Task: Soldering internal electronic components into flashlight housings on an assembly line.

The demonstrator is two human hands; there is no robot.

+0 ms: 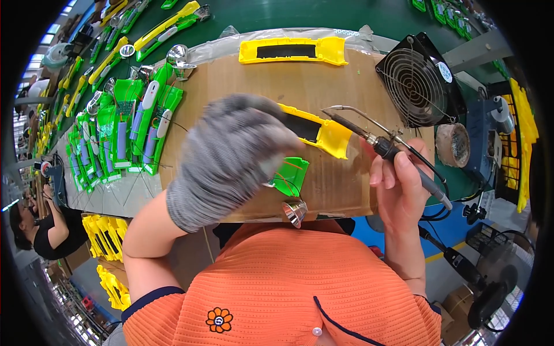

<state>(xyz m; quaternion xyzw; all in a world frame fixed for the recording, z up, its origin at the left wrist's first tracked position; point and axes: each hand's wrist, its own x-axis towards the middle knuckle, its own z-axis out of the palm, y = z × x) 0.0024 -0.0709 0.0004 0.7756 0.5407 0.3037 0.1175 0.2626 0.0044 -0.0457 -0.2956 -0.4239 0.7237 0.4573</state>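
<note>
We hold a slim grey-and-black soldering iron (385, 149) in our bare right hand (401, 187), its fingers closed around the handle and the iron's metal tip angled left above the cardboard-covered surface (346, 196). Our left hand (236, 147), in a grey striped knit glove (199, 173), blurs above the surface, near a bright yellow plastic casing (333, 140) with a black inset and a flat green plastic piece (297, 175); we cannot tell whether its fingers grip anything. A shiny silver reflector cup (295, 213) lies at the near edge. A square black fan (414, 86) with a wire grille sits far right.
</note>
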